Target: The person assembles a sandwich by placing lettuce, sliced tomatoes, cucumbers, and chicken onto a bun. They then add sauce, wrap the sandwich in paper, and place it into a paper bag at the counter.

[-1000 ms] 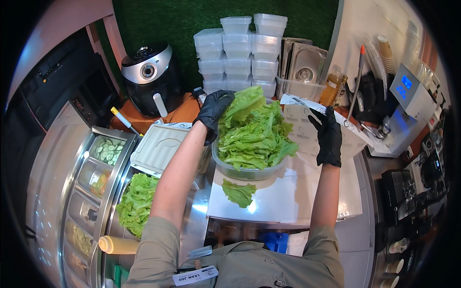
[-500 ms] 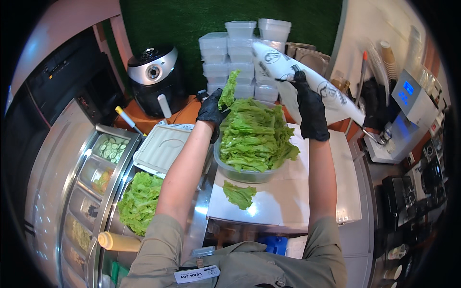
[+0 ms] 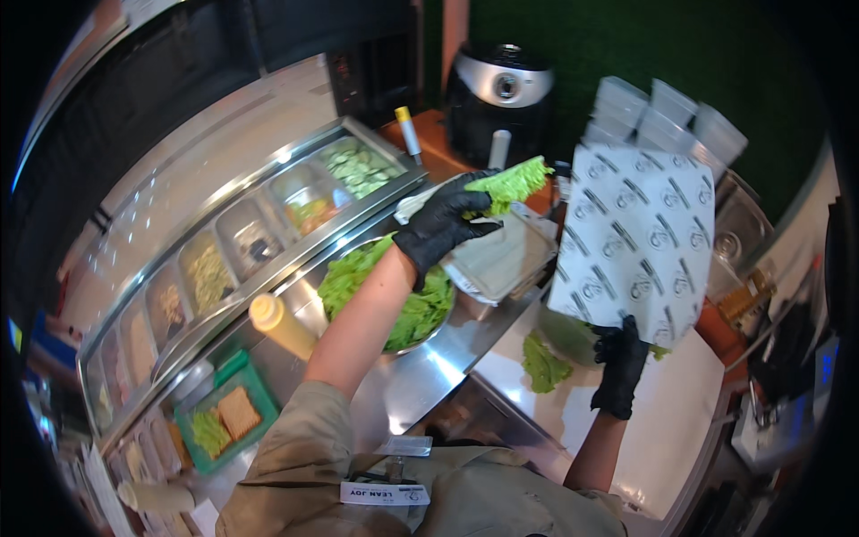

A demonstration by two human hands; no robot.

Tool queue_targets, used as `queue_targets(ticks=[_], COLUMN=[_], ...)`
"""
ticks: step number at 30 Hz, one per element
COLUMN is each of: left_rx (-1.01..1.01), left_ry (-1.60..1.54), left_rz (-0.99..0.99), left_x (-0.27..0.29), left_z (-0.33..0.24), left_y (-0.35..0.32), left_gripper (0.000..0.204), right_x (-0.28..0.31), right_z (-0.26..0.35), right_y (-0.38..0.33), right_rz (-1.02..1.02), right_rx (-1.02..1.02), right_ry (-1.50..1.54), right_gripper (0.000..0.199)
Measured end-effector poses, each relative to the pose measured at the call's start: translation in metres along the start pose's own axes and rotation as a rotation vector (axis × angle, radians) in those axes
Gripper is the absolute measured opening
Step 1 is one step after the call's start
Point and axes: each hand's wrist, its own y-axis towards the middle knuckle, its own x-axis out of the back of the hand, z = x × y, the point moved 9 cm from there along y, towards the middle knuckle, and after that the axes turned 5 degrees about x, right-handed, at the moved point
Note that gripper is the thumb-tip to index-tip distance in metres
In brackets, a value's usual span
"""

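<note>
Right hand [image 3: 621,369]: closed on lower edge of paper sheet [image 3: 635,237], over tub [image 3: 567,333] | Left hand [image 3: 445,224]: gripping lettuce leaf [image 3: 515,186] over lidded box [image 3: 503,261] | Beyond: air fryer [image 3: 497,112] | Step, seemingly: handling leaf and paper together | Next move likely calls for steadying the limp sheet, clear of the leaf

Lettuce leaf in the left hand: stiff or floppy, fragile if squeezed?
The lettuce leaf looks thin and frilly, so it's probably light and easily torn. Its far end juts unsupported past the left hand, so it may flop if pushed.
</note>
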Motion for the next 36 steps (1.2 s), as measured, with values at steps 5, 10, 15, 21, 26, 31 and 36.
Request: queue_targets(ticks=[5, 10, 15, 21, 26, 31, 36], left_rx=[-0.098, -0.073, -0.057, 0.002, 0.079, -0.028, -0.217], left_ry=[0.078, 0.102, 0.005, 0.294, 0.291, 0.064, -0.156], left_rz=[-0.116, -0.314, -0.58, -0.833, -1.094, -0.987, -1.274], left_x=[0.006, 0.045, 0.092, 0.124, 0.158, 0.173, 0.2], left_z=[0.016, 0.043, 0.07, 0.051, 0.031, 0.044, 0.048], left_y=[-0.095, -0.204, -0.325, -0.452, -0.548, -0.604, -0.652], left_gripper=[0.04, 0.041, 0.039, 0.027, 0.025, 0.021, 0.036], right_x=[0.02, -0.014, -0.132, -0.359, -0.406, -0.418, -0.433], right_z=[-0.01, 0.013, 0.0, -0.035, -0.103, -0.113, -0.136], right_y=[-0.016, -0.076, -0.19, -0.366, -0.444, -0.525, -0.531], right_rz=[-0.155, 0.049, 0.721, 1.603, 1.627, 1.898, 1.505], right_rx=[-0.119, -0.153, -0.283, 0.507, -0.424, -0.13, -0.575], right_ry=[-0.103, -0.463, -0.598, -0.334, -0.071, -0.267, -0.071], right_gripper=[0.031, 0.036, 0.017, 0.048, 0.022, 0.014, 0.008])
